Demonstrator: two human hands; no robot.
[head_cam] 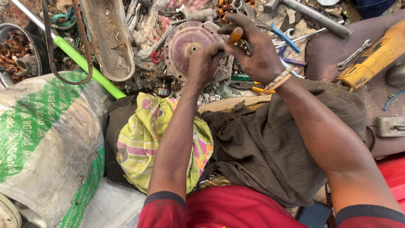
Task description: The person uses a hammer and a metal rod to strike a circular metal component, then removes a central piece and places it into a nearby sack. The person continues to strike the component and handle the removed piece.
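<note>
Large woven sack (46,139), white with green print, slumped at the left. Brown striped trousers (270,143) spread across the lap, red shirt (236,209) at the bottom edge. Yellow-green patterned cloth (141,139) draped over the left knee. Rusty curved metal cover (109,38) lying among scrap at the top, bright green tube (86,65) slanting beside it. Yellow power tool (375,57) resting on a dark surface to the right, spanner (354,54) just beside it. Round reddish motor plate (185,44) standing on edge in the scrap ahead of the knees, partly hidden behind the hands. Right hand (257,52) closed around an orange-handled tool (235,36), handle poking up between thumb and fingers, working end hidden; beaded bracelet (278,81) on that wrist. Left hand (204,63) curled shut just in front of the plate, knuckles touching the right hand; whatever sat in its grasp could not be made out. Blue-handled pliers (284,38) lying just beyond the right hand. Small red ring (156,57) left of the plate.
</note>
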